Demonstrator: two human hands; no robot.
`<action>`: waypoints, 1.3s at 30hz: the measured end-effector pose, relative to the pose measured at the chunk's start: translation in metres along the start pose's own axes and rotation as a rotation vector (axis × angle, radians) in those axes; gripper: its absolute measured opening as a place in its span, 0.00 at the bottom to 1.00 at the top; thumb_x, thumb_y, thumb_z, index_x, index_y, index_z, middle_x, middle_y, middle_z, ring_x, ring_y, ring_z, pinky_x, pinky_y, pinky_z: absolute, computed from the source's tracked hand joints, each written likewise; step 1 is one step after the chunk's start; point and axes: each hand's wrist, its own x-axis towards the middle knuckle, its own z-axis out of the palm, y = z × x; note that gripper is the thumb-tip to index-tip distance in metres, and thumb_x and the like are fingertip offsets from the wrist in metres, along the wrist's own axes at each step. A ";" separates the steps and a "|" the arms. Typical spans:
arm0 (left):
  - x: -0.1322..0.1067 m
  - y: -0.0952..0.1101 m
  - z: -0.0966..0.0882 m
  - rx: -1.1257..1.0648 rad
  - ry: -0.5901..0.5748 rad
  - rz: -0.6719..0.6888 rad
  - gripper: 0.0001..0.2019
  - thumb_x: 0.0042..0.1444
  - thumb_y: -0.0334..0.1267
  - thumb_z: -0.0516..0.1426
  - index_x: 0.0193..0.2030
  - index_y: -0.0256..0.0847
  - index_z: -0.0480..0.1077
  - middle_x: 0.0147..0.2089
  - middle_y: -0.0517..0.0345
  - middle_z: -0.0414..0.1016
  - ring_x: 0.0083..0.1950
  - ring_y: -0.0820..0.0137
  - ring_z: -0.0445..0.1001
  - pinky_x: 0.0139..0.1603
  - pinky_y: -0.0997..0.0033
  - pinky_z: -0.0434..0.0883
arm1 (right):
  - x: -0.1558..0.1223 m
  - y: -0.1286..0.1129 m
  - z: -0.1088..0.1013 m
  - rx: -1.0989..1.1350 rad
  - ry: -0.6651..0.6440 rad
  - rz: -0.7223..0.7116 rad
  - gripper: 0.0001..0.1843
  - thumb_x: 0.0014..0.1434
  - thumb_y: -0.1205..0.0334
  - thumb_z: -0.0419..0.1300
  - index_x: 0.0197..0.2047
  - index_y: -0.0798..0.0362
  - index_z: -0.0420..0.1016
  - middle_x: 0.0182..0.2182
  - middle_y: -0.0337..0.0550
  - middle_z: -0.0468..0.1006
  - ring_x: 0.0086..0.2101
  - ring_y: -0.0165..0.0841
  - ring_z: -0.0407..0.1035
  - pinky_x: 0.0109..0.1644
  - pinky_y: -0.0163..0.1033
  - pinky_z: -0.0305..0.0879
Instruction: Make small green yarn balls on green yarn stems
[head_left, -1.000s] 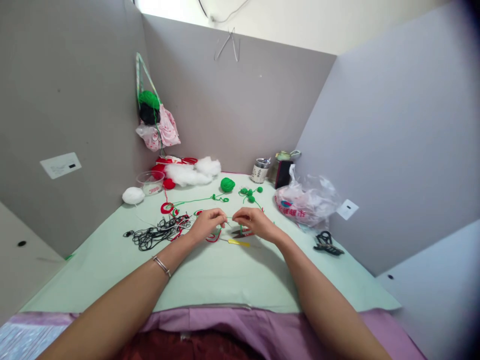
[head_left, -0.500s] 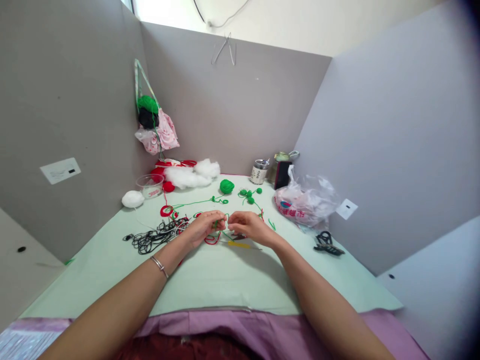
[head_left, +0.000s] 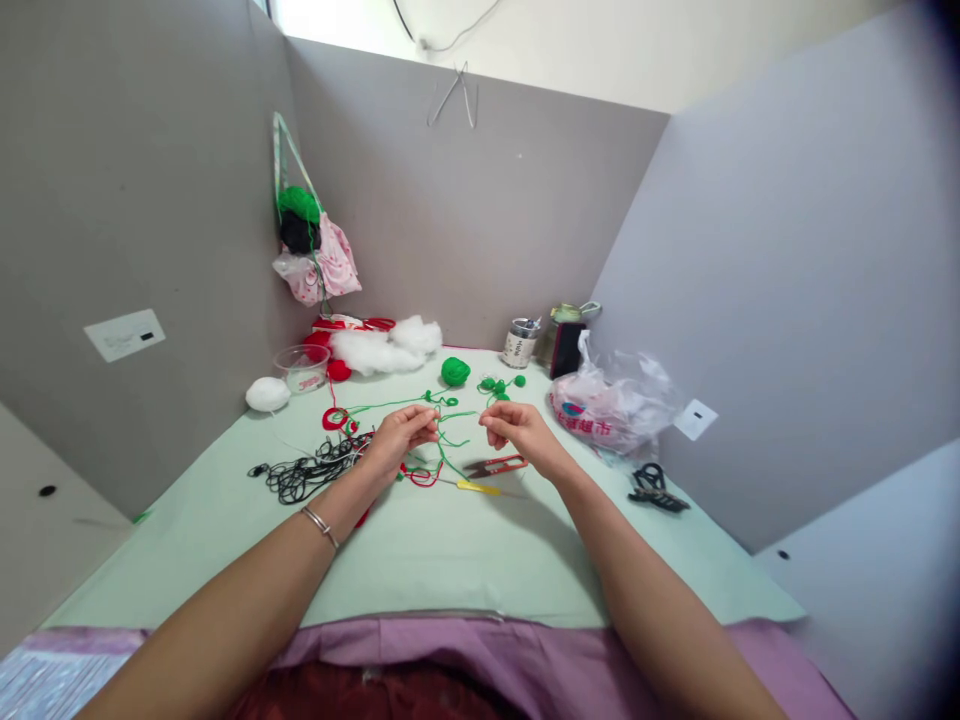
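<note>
My left hand [head_left: 409, 437] is closed, its fingertips pinching green yarn [head_left: 456, 415]. Across a small gap, my right hand [head_left: 517, 430] has its thumb and fingers pressed together at the far end of that strand. More green strands hang below the left fingertips toward the table. Under the hands lie thread snips [head_left: 507, 464] with red handles and a crochet hook [head_left: 480, 488] with a yellow grip. Loops of red yarn [head_left: 424, 478] lie beside the hook. Beyond the hands sits a green yarn ball [head_left: 454, 372], with small green balls [head_left: 495, 386] to its right.
Tangled black cord [head_left: 311, 472] and a white ball [head_left: 268, 395] lie left, near a clear tub [head_left: 301, 372]. White stuffing [head_left: 382, 350] sits at the back. A can [head_left: 519, 345], phone [head_left: 567, 350], plastic bag [head_left: 611, 405] and black claw clip [head_left: 656, 492] are right. Grey partitions surround the table.
My hands have moved apart, the right one going up and to the right. Green strands now show between them, and the snips are uncovered.
</note>
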 end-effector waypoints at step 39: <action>-0.012 -0.009 0.015 0.657 -0.091 0.369 0.06 0.50 0.40 0.62 0.31 0.41 0.75 0.36 0.58 0.70 0.34 0.71 0.66 0.37 0.70 0.62 | 0.007 0.005 -0.021 0.019 0.463 -0.122 0.13 0.53 0.52 0.61 0.32 0.54 0.70 0.30 0.42 0.77 0.21 0.25 0.63 0.23 0.32 0.56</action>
